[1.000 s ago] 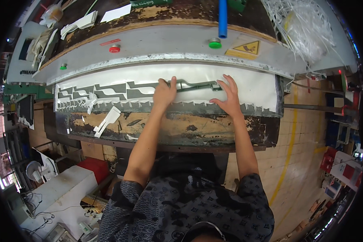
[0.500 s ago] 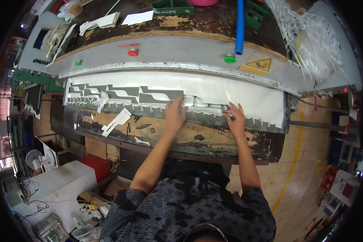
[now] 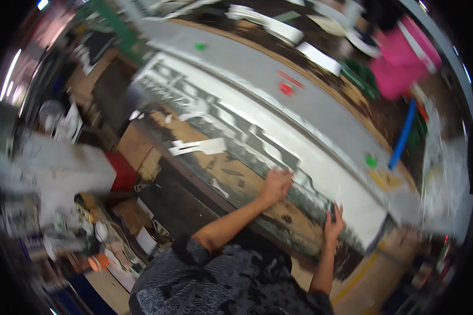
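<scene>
A thin metal cutting die [image 3: 311, 190], its outline smeared by motion, lies on a white sheet [image 3: 231, 97] along the sheet's near side. My left hand [image 3: 277, 185] has its fingers bent over the die's left end. At the other end my right hand [image 3: 334, 223] grips it between thumb and fingers, the other fingers raised. Left of my left hand, a row of several wavy cut-outs [image 3: 242, 126] in the sheet shows the dark surface beneath.
A grey machine beam [image 3: 247, 68] with red and green buttons runs behind the sheet. White scraps [image 3: 199, 147] lie on the worn board [image 3: 294, 223] nearer me. Beyond the beam, a person stands by a pink container [image 3: 404, 58], close to a blue tube [image 3: 403, 135].
My view has swung, so the bench now slants down to the right and the picture is blurred. Both hands stay at the die's ends. A person has come into view at the back.
</scene>
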`<state>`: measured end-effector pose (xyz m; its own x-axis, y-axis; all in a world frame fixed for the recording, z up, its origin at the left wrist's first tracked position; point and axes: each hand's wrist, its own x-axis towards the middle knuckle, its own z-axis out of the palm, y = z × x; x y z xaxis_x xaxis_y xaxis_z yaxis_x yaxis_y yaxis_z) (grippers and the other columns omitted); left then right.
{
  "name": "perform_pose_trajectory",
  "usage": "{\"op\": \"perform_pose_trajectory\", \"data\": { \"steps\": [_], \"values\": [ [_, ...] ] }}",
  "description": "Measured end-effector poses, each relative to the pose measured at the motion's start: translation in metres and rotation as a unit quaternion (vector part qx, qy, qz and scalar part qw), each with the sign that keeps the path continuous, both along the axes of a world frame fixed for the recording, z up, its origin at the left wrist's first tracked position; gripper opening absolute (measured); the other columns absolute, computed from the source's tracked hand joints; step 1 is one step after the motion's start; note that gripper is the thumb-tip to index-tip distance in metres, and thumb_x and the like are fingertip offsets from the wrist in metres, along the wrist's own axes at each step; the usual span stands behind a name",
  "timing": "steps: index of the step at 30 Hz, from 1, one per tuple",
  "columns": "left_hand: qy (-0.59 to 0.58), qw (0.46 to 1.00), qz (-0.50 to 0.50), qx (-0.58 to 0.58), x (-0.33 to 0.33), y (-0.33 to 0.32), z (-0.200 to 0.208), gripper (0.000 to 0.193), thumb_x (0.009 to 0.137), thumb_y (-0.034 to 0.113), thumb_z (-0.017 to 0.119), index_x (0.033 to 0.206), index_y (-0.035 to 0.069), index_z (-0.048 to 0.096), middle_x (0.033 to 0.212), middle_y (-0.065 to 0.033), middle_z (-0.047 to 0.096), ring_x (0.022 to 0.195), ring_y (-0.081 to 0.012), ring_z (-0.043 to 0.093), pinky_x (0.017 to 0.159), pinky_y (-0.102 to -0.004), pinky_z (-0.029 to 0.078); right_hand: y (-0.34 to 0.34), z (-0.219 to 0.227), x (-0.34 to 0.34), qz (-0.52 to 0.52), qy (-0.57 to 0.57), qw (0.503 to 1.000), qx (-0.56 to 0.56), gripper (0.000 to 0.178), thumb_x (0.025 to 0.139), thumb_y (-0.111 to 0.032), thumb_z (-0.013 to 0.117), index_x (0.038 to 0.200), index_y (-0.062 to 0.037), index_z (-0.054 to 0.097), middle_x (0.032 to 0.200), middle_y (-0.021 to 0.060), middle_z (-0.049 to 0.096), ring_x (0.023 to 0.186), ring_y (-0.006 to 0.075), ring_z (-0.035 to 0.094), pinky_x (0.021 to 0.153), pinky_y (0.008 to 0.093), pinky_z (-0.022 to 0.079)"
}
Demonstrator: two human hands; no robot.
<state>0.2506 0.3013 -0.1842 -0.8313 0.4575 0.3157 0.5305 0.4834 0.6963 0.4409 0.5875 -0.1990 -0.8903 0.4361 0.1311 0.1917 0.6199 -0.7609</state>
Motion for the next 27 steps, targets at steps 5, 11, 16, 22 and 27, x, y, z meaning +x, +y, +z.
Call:
{"op": "perform_pose_trajectory", "data": {
  "steps": [5,11,16,22,27],
  "values": [
    [-0.018,0.999,-0.002,0.042,0.001,0.005,0.004,0.034,0.093,0.017,0.075,0.126,0.007,0.074,0.119,-0.0143,0.075,0.124,-0.0325,0.065,0.118,-0.0542,0.038,-0.007,0.007,0.011,-0.073,-0.054,0.996,0.003,0.041,0.095,-0.003,0.077,0.135,0.0042,0.07,0.132,0.023,0.073,0.142,0.0374,0.057,0.108,0.0402,0.048],
    [-0.032,0.996,0.062,0.059,0.016,0.015,0.007,0.029,0.096,0.018,0.072,0.123,0.007,0.075,0.116,-0.0177,0.075,0.122,-0.0315,0.066,0.118,-0.0517,0.039,-0.013,0.017,0.003,-0.113,-0.073,0.989,0.054,0.042,0.096,-0.008,0.078,0.133,0.0106,0.069,0.134,0.0336,0.067,0.141,0.0439,0.055,0.111,0.0477,0.049],
    [-0.078,0.994,0.047,0.064,0.015,0.017,0.007,0.029,0.097,0.017,0.069,0.125,0.008,0.075,0.118,-0.0163,0.075,0.124,-0.0289,0.066,0.122,-0.0516,0.036,-0.016,0.022,-0.001,-0.094,-0.051,0.994,0.02,0.041,0.098,-0.008,0.075,0.133,0.0129,0.066,0.127,0.0294,0.071,0.119,0.0363,0.069,0.104,0.0427,0.053],
    [-0.054,0.998,0.018,0.038,0.015,0.008,0.01,0.032,0.094,0.012,0.069,0.125,0.006,0.075,0.111,-0.0165,0.076,0.122,-0.0279,0.067,0.122,-0.0495,0.035,-0.027,0.03,-0.001,-0.06,-0.019,0.998,-0.006,0.037,0.099,0.001,0.069,0.133,0.0148,0.063,0.115,0.0221,0.074,0.101,0.0269,0.071,0.094,0.0375,0.056],
    [-0.084,0.996,-0.003,0.024,0.01,0.011,0.005,0.02,0.091,0.011,0.069,0.109,0.006,0.077,0.092,-0.0151,0.073,0.099,-0.0301,0.071,0.113,-0.0467,0.039,-0.028,0.032,-0.004,-0.056,-0.019,0.998,-0.031,0.04,0.099,0.003,0.068,0.136,0.0149,0.061,0.117,0.0225,0.073,0.103,0.0268,0.071,0.094,0.0377,0.056]
  ]
}}
